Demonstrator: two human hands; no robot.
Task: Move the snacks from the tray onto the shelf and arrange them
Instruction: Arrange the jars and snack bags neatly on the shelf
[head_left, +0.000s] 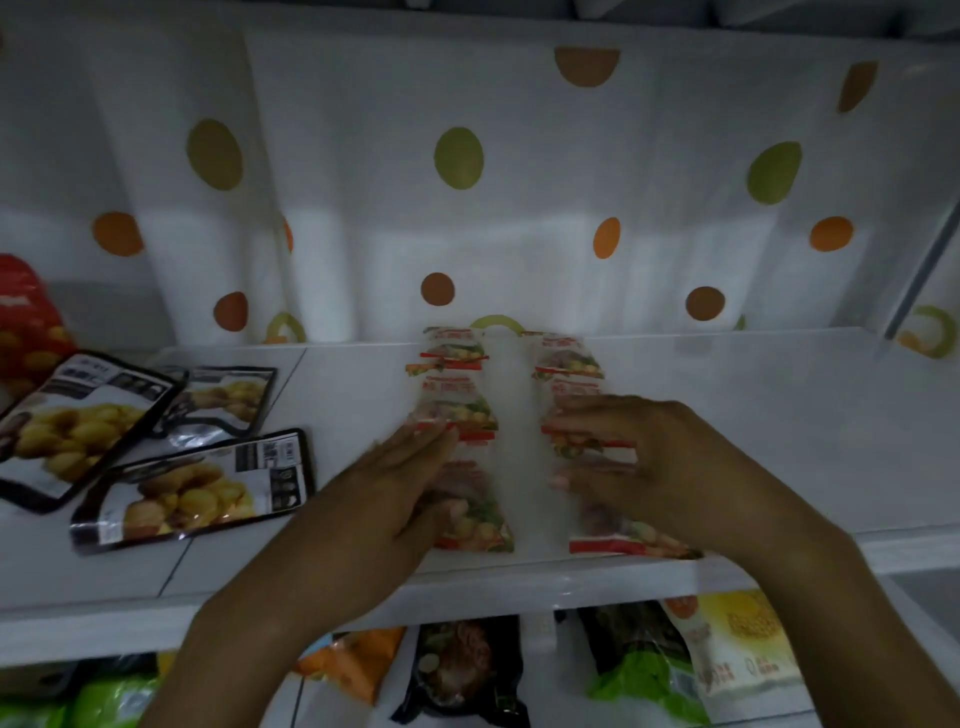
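Note:
Two rows of small white snack packets with red stripes lie on the white shelf (779, 415), a left row (457, 410) and a right row (569, 364). My left hand (395, 488) lies flat along the left row's outer edge, fingers straight and touching the packets. Over the right row my right hand (639, 457) rests with fingers spread and slightly bent, covering its middle packets. The image is blurred, so I cannot tell whether any finger pinches a packet.
Three black-edged pouches (197, 488) picturing yellow nuts lie at the shelf's left, beside a red bag (26, 322). A white dotted curtain (467, 156) hangs behind. More snack bags (457, 670) lie on the level below the shelf edge.

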